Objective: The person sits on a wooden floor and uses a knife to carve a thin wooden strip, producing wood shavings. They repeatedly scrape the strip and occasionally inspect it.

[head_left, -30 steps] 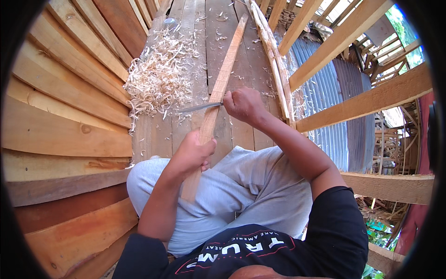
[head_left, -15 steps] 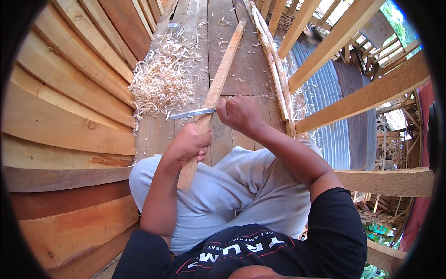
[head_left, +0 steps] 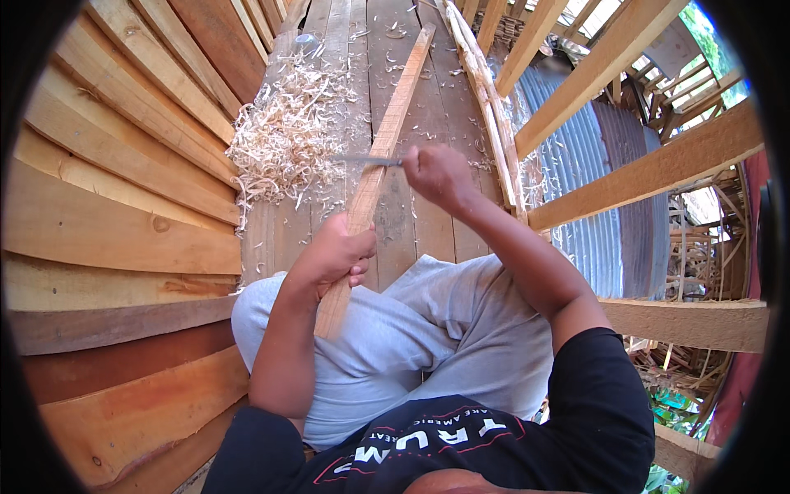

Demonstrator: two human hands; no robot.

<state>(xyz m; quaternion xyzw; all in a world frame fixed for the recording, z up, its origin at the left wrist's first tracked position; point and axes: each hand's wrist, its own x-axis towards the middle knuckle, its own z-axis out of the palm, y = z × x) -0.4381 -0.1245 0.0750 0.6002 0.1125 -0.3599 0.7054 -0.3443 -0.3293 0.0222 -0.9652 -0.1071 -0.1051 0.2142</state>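
Planks [head_left: 411, 230] floor the middle of the frame, with broad boards [head_left: 115, 214] ranked along the left and corrugated metal sheets [head_left: 588, 181] beyond a wooden railing [head_left: 597, 82] at right. Curled shavings [head_left: 288, 136] lie heaped left of upper centre. Wooden strip [head_left: 395, 115] slants from top centre down over grey trousers [head_left: 395, 342], left hand's [head_left: 336, 251] fingers clamped round it; right hand's [head_left: 440, 174] fingers grip a knife [head_left: 354, 158] laid across it. Shaving seems underway; another stroke would call for a steady strip.
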